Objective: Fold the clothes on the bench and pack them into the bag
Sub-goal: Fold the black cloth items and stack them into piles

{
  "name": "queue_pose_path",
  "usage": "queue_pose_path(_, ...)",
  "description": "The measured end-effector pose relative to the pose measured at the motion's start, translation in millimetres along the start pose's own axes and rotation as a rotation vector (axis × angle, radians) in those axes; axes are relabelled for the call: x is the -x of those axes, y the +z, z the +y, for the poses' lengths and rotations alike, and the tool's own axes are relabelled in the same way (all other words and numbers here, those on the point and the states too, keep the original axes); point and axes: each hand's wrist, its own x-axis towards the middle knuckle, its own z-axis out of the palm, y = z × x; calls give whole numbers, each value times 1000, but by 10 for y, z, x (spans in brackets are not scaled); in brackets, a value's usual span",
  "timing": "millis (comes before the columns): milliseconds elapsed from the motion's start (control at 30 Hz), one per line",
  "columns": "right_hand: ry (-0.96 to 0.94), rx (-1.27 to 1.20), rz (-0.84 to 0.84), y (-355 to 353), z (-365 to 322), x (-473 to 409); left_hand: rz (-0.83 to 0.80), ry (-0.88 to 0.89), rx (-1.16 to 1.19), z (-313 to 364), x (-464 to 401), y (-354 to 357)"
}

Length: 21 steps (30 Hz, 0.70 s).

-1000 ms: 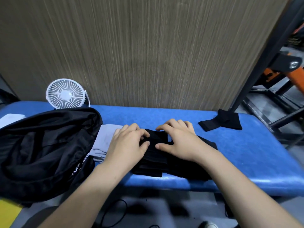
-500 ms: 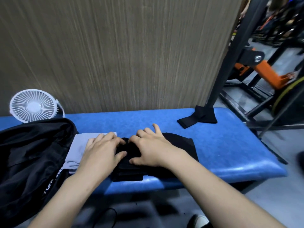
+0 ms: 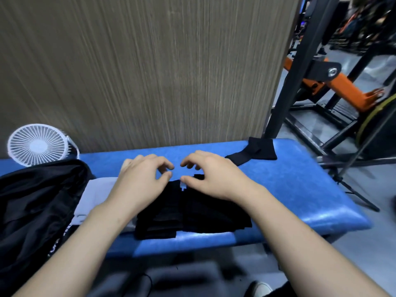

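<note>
While both hands hover over the folded black garment [image 3: 192,213], it lies on the blue desk [image 3: 300,189].
Left hand [image 3: 141,185] and right hand [image 3: 212,179] sit side by side, fingers loosely curled, gripping nothing; a grey garment [image 3: 94,194] lies just left, touching the black bag [image 3: 36,211]; a white fan [image 3: 37,144] stands behind.

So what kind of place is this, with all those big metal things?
Probably a gym. There is a padded blue bench, a black metal rack beside it, and an orange machine arm behind that. The folded black clothes and the bag fit that too.
</note>
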Motion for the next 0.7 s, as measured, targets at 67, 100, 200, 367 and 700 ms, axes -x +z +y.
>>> queue_pose_path(67,45,-3,37,-84,166,32,-50,28,10,141,-151,41)
queue_pose_path(100,79,-18,50,-124,264,48,-75,44,19,224,-232,58)
queue_pose_path(200,204,-107,131,-213,615,93,-172,34,104,500,-494,127)
queue_pose_path(367,511,-213,394,-202,1282,217,-311,16,215,933,-973,440)
queue_pose_path(700,899,33,366,21,2018,306,-633,-50,-141,1377,-1687,1376)
